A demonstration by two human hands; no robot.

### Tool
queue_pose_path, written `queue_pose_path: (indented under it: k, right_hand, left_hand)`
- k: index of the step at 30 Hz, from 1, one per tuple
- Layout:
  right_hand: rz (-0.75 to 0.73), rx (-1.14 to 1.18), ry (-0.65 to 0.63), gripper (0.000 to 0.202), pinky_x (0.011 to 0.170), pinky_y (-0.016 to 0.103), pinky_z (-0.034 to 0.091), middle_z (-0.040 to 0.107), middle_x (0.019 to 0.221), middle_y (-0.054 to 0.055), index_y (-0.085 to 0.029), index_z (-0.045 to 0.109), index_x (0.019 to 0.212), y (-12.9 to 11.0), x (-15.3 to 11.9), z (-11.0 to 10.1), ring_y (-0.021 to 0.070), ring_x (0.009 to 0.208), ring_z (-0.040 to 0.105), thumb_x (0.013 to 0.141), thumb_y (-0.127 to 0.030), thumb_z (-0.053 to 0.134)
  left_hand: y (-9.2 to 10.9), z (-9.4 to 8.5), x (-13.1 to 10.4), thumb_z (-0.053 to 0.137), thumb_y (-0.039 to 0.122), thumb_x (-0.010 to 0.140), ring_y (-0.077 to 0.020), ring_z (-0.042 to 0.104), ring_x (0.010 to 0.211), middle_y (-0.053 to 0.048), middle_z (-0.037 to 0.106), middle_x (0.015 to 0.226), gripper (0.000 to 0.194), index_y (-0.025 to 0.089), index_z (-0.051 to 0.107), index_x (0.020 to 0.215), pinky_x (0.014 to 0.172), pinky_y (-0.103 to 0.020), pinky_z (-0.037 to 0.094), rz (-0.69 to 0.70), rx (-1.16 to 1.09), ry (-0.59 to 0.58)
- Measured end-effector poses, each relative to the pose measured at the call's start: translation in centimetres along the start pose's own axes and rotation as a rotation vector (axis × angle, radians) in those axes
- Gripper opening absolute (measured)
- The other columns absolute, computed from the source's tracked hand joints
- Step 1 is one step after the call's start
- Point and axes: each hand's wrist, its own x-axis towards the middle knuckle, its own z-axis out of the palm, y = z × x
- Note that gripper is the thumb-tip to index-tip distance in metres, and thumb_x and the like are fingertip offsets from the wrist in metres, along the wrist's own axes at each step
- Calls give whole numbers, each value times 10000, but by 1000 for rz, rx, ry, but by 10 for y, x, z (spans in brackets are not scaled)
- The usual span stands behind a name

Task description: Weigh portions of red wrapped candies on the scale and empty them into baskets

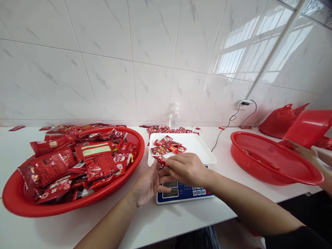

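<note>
My left hand point(146, 185) and my right hand point(185, 167) meet over the front of a digital weighing scale point(186, 194). Between their fingertips is a small red packet point(160, 160), its lower part hidden by my fingers. Both hands are closed on it. Just behind, several red and patterned packets point(168, 144) lie on the left part of the scale's white tray point(199, 145). The scale's display is partly covered by my fingers. To the left of my left hand stands a big red plastic basket point(138, 147) heaped with red packets point(101, 166).
A second red basket point(241, 169) sits at the right, with a few small items inside. Beside it a co-worker's hand point(302, 152) holds a red plastic container point(308, 128). A red bag point(275, 119), a clear bottle point(174, 116) and a black cable point(229, 122) are near the wall.
</note>
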Motion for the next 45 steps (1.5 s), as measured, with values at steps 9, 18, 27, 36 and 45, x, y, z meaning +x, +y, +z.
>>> queue_pose_path:
  k: [9, 18, 27, 36, 45]
  right_hand:
    - [342, 317, 21, 233, 884, 349, 488, 672, 1094, 58, -218, 614, 1093, 38, 2, 13, 165, 1024, 607, 935, -320, 478]
    - [617, 114, -398, 579, 1023, 445, 357, 435, 1413, 124, -260, 423, 1387, 72, 1, 46, 288, 1298, 408, 872, -510, 508]
    - [605, 96, -324, 333, 811, 309, 434, 594, 1126, 67, -289, 607, 1174, 74, 4, 50, 182, 937, 596, 952, -432, 404]
    - [482, 250, 6, 244, 795, 291, 461, 638, 966, 59, -199, 636, 1040, 53, 20, 23, 156, 896, 590, 944, -351, 470]
    - [-81, 152, -64, 297, 718, 327, 449, 622, 951, 72, -189, 639, 898, -26, 27, 30, 174, 811, 530, 936, -393, 427]
  left_hand:
    - [10, -2, 0, 338, 374, 982, -222, 698, 844, -139, 681, 991, 404, 140, 449, 1292, 658, -326, 604, 69, -155, 6]
    - [10, -1, -8, 299, 589, 922, -263, 669, 941, -183, 635, 1120, 621, 166, 360, 1372, 631, -343, 603, 38, -162, -66]
    - [5, -1, -7, 359, 475, 951, -272, 682, 898, -156, 659, 1042, 504, 133, 441, 1312, 628, -324, 595, 26, -41, -27]
    - [3, 3, -7, 407, 463, 943, -326, 622, 1067, -219, 617, 1169, 522, 101, 439, 1317, 765, -390, 573, -16, -76, -12]
    - [-2, -2, -7, 545, 436, 893, -124, 683, 704, -22, 693, 859, 317, 166, 585, 1054, 616, -228, 560, -26, -456, -120]
